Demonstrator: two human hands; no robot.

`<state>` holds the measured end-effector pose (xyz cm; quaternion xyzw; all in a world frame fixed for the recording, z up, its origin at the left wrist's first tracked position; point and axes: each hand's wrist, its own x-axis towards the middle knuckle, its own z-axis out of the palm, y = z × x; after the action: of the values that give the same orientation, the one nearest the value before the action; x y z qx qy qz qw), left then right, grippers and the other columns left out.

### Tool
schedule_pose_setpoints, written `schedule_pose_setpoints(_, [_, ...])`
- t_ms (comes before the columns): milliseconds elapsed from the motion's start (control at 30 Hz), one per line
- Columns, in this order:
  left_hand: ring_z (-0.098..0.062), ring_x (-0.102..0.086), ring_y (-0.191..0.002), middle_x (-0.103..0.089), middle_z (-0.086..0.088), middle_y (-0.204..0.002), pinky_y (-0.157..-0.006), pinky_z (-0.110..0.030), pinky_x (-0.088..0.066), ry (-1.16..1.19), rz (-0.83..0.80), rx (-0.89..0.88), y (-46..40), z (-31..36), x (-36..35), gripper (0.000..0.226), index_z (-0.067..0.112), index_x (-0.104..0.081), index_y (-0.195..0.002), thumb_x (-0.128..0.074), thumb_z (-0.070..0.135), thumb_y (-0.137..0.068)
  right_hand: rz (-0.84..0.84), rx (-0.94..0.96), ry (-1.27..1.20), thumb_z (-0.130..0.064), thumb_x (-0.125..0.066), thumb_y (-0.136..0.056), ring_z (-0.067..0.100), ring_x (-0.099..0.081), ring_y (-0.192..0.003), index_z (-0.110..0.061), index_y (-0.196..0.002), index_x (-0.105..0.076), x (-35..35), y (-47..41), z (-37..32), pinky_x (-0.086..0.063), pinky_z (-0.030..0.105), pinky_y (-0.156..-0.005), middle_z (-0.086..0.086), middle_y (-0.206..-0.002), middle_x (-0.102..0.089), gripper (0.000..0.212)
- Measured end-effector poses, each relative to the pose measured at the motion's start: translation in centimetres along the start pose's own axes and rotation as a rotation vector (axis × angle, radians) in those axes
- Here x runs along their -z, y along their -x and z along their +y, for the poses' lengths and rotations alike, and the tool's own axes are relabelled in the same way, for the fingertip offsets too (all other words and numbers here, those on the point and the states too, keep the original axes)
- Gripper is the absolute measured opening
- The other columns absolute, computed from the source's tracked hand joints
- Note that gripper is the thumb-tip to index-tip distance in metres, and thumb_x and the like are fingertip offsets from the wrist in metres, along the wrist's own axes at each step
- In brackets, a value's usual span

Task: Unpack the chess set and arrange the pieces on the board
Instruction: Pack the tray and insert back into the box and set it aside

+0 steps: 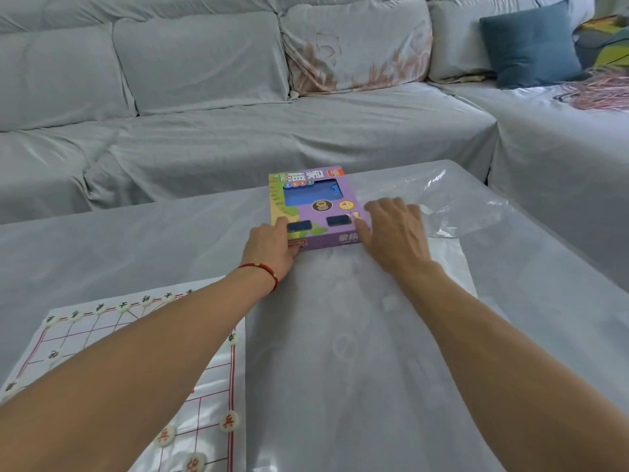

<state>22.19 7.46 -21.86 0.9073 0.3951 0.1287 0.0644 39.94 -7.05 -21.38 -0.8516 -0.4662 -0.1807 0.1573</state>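
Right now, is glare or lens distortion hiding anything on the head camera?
Head view: glare off the clear plastic bag beside the right hand washes out its edges; wide-angle bending curves the sofa; the board and purple box stay readable.

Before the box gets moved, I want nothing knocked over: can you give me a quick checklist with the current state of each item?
1. Left hand on the box: ok, at its near left corner.
2. Right hand on the box: ok, at its near right edge.
3. Box flat on the table: ok.
4. Box shut: cannot tell.
5. Board laid out with pieces: ok, near left.
6. Plastic bag clear of the box: not ok, beside the right hand.
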Motion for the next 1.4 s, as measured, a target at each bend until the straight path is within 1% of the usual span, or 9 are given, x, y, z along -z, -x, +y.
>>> schedule_pose_setpoints(133, [-0.037,-0.051,-0.108,-0.055,-0.019,-0.114,-0.077,-0.039,-0.044,0.118,-0.034,0.083,0.1,0.3,0.0,0.047,0.016,-0.04,-0.13,-0.064,0.03,-0.091,-0.251,-0.354,0.027,-0.048,-0.05,-0.095,0.035,-0.037,-0.137,-0.027,-0.134,-0.052,1.1,0.3,5.0,-0.024,0.057,-0.11,0.009,-0.142,-0.051,0.045])
schedule_pose_setpoints(233, [-0.035,-0.045,-0.111,-0.049,-0.018,-0.117,-0.077,-0.036,-0.039,0.165,-0.063,0.137,0.7,0.9,0.5,0.05,0.014,-0.037,-0.13,-0.063,0.026,-0.089,-0.253,-0.443,-0.162,-0.028,-0.049,-0.096,0.038,-0.06,-0.103,-0.019,-0.103,-0.07,1.3,0.7,7.1,-0.046,0.042,-0.085,0.016,-0.11,-0.067,0.024])
schedule_pose_setpoints(400, [-0.033,-0.039,-0.125,-0.047,-0.015,-0.133,-0.102,-0.038,-0.042,0.11,0.199,-0.132,2.9,3.3,1.6,0.051,0.008,-0.048,-0.135,-0.063,0.023,-0.089,0.168,-0.456,-0.155,-0.002,-0.041,-0.093,0.027,-0.045,-0.056,-0.008,-0.065,-0.048,4.3,1.2,7.7,-0.031,0.034,-0.051,0.007,-0.058,-0.048,0.029])
schedule_pose_setpoints(567, [-0.019,-0.062,-0.109,-0.065,-0.003,-0.122,-0.095,-0.037,-0.054,1.144,-0.211,0.135,5.5,10.3,5.5,0.072,0.018,-0.063,-0.121,-0.076,0.062,-0.066,0.449,-0.031,-0.27,-0.015,-0.055,-0.099,0.033,-0.064,-0.079,-0.006,-0.092,-0.069,8.5,5.1,3.4,-0.05,0.043,-0.067,0.011,-0.083,-0.07,0.018])
schedule_pose_setpoints(700, [-0.032,-0.067,-0.088,-0.068,-0.019,-0.106,-0.079,-0.046,-0.059,1.751,-0.412,0.42,7.1,12.2,7.9,0.046,0.005,-0.055,-0.134,-0.066,0.025,-0.095,0.297,0.428,-0.403,-0.018,-0.059,-0.1,0.025,-0.067,-0.102,-0.009,-0.109,-0.073,9.0,9.5,0.0,-0.052,0.04,-0.092,0.007,-0.11,-0.073,0.019])
schedule_pose_setpoints(833, [-0.042,-0.071,-0.096,-0.07,-0.024,-0.115,-0.075,-0.052,-0.061,1.763,-0.312,0.418,9.5,9.2,8.3,0.065,0.014,-0.032,-0.147,-0.048,-0.017,-0.091,0.263,-0.02,-0.529,-0.027,-0.046,-0.103,0.025,-0.058,-0.116,-0.013,-0.12,-0.068,7.7,10.8,1.7,-0.042,0.035,-0.101,0.005,-0.123,-0.068,0.031])
schedule_pose_setpoints(967, [-0.047,-0.068,-0.105,-0.066,-0.024,-0.124,-0.081,-0.058,-0.057,1.764,-0.298,0.407,12.8,5.7,10.2,0.072,0.025,-0.03,-0.151,-0.038,-0.019,-0.094,-0.296,-0.286,-0.227,-0.026,-0.053,-0.098,0.037,-0.058,-0.114,-0.016,-0.113,-0.068,5.3,10.9,4.9,-0.045,0.041,-0.084,0.011,-0.117,-0.065,0.024])
schedule_pose_setpoints(1133, [-0.037,-0.073,-0.095,-0.07,-0.018,-0.119,-0.084,-0.063,-0.055,1.758,-0.28,0.467,16.0,3.2,11.7,0.066,0.028,-0.039,-0.149,-0.045,-0.011,-0.097,0.02,-0.436,-0.337,-0.013,-0.054,-0.094,0.036,-0.061,-0.076,-0.007,-0.083,-0.07,8.0,11.7,2.3,-0.04,0.037,-0.062,0.015,-0.079,-0.068,0.021])
schedule_pose_setpoints(1400, [-0.037,-0.07,-0.101,-0.066,-0.024,-0.121,-0.092,-0.05,-0.057,1.872,-0.373,0.421,20.6,2.5,14.0,0.043,0.003,-0.055,-0.135,-0.06,0.026,-0.099,0.057,0.297,-0.637,-0.018,-0.071,-0.09,0.013,-0.066,-0.088,-0.016,-0.097,-0.078,16.7,14.3,-11.1,-0.052,0.031,-0.085,-0.006,-0.094,-0.076,0.01])
